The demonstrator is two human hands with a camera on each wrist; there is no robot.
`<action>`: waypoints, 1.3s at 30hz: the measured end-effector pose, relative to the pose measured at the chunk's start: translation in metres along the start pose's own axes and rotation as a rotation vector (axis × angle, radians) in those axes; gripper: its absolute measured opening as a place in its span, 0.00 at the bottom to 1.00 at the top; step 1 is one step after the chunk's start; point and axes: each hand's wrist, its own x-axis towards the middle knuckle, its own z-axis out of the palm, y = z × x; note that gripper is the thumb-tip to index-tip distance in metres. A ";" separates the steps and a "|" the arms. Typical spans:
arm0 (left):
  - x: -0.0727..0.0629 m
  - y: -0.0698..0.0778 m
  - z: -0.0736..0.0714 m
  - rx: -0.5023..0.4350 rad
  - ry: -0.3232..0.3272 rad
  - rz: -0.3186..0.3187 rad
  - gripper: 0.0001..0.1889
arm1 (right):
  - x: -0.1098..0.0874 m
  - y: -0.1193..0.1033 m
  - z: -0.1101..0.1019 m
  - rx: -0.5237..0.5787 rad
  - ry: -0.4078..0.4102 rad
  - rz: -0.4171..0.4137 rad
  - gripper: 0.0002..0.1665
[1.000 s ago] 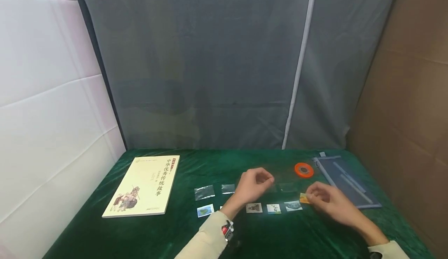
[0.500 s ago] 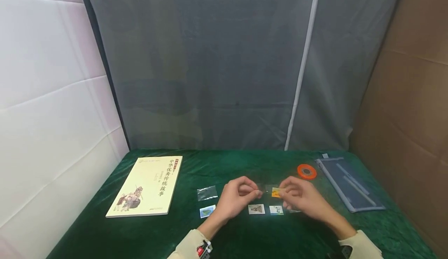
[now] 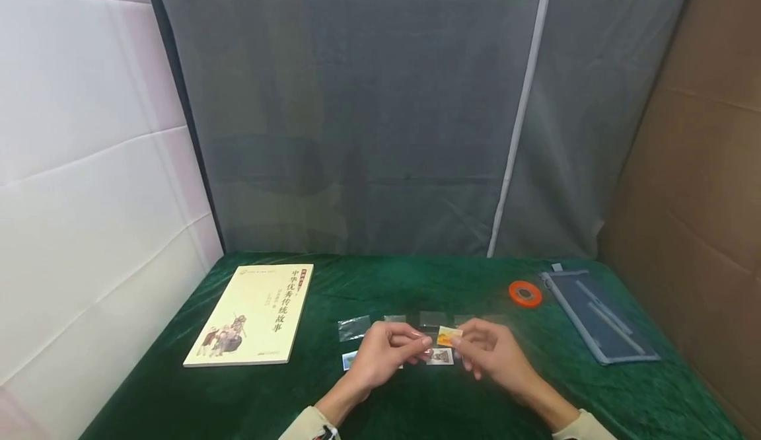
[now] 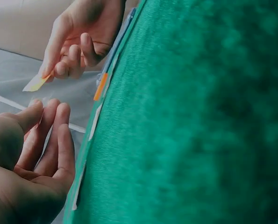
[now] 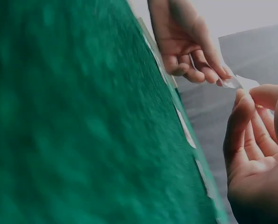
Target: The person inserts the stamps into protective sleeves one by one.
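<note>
Head view: the left hand [image 3: 380, 355] pinches a clear sleeve [image 5: 231, 83]. At its three o'clock, the right hand [image 3: 492, 353] pinches a yellow card [image 3: 448, 335].

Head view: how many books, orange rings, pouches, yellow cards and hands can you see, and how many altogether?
Book: 1
Orange ring: 1
Pouch: 1
Yellow card: 1
Hands (left hand, right hand): 2
Total: 6

Blue card [image 3: 348, 361] partly hidden behind left grip [image 3: 385, 354]; right sleeve [image 3: 585, 427] cut off below.
</note>
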 end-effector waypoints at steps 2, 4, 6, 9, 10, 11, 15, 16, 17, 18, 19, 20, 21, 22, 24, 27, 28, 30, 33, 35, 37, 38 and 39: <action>0.000 -0.001 0.001 -0.017 -0.007 -0.005 0.12 | 0.000 0.004 0.002 0.035 0.016 0.005 0.13; -0.001 -0.002 0.001 -0.045 -0.012 -0.004 0.12 | 0.000 0.007 0.003 0.063 0.040 0.005 0.13; 0.000 -0.003 0.002 -0.071 -0.020 -0.003 0.13 | -0.001 0.009 0.002 0.086 0.063 0.006 0.13; 0.001 -0.005 0.001 -0.110 -0.028 -0.007 0.14 | -0.001 0.011 0.002 0.113 0.066 -0.007 0.13; 0.001 -0.005 0.001 -0.119 -0.030 -0.011 0.14 | -0.001 0.012 0.002 0.120 0.059 -0.010 0.13; 0.001 -0.005 0.001 -0.124 -0.032 -0.014 0.14 | -0.001 0.013 0.001 0.122 0.048 -0.017 0.13; 0.002 -0.007 0.000 -0.128 -0.026 -0.022 0.13 | 0.000 0.015 0.002 0.126 0.015 -0.017 0.13; 0.002 -0.006 -0.001 -0.125 -0.024 -0.019 0.13 | 0.001 0.015 0.002 0.121 0.012 -0.016 0.13; 0.002 -0.007 -0.001 -0.118 -0.020 -0.018 0.13 | 0.002 0.016 0.002 0.115 0.008 -0.017 0.13; 0.002 -0.007 -0.002 -0.110 -0.013 -0.020 0.12 | 0.002 0.016 0.002 0.109 0.006 -0.015 0.13; 0.002 -0.006 -0.002 -0.104 -0.007 -0.023 0.12 | 0.003 0.016 0.003 0.100 0.004 -0.017 0.13; 0.002 -0.006 -0.002 -0.099 -0.001 -0.025 0.13 | 0.003 0.017 0.003 0.092 0.001 -0.022 0.13; 0.001 -0.006 -0.002 -0.094 0.004 -0.027 0.13 | 0.004 0.017 0.004 0.086 -0.002 -0.022 0.14; 0.000 -0.006 -0.002 -0.088 0.010 -0.031 0.13 | 0.004 0.018 0.004 0.081 -0.006 -0.021 0.14; -0.001 -0.005 -0.002 -0.076 0.021 -0.041 0.13 | 0.004 0.018 0.004 0.076 -0.013 -0.018 0.14; -0.001 -0.005 -0.002 -0.061 0.028 -0.045 0.12 | 0.003 0.019 0.004 0.075 -0.020 -0.020 0.13; -0.001 -0.005 -0.002 -0.059 0.029 -0.045 0.11 | 0.003 0.019 0.004 0.077 -0.020 -0.025 0.13; -0.001 -0.005 -0.001 -0.054 0.028 -0.042 0.11 | 0.002 0.019 0.004 0.083 -0.019 -0.034 0.13; -0.001 -0.005 0.000 -0.049 0.024 -0.037 0.11 | 0.000 0.019 0.002 0.093 -0.023 -0.044 0.12; -0.001 -0.004 0.001 -0.046 0.025 -0.037 0.11 | 0.000 0.019 0.002 0.099 -0.025 -0.042 0.11; -0.001 -0.004 0.002 -0.042 0.026 -0.038 0.11 | -0.001 0.019 0.001 0.102 -0.029 -0.046 0.11; -0.001 -0.004 0.002 -0.041 0.026 -0.038 0.11 | -0.001 0.019 0.001 0.104 -0.029 -0.046 0.12; 0.000 -0.004 0.002 -0.041 0.027 -0.038 0.11 | -0.001 0.019 0.000 0.105 -0.030 -0.047 0.12</action>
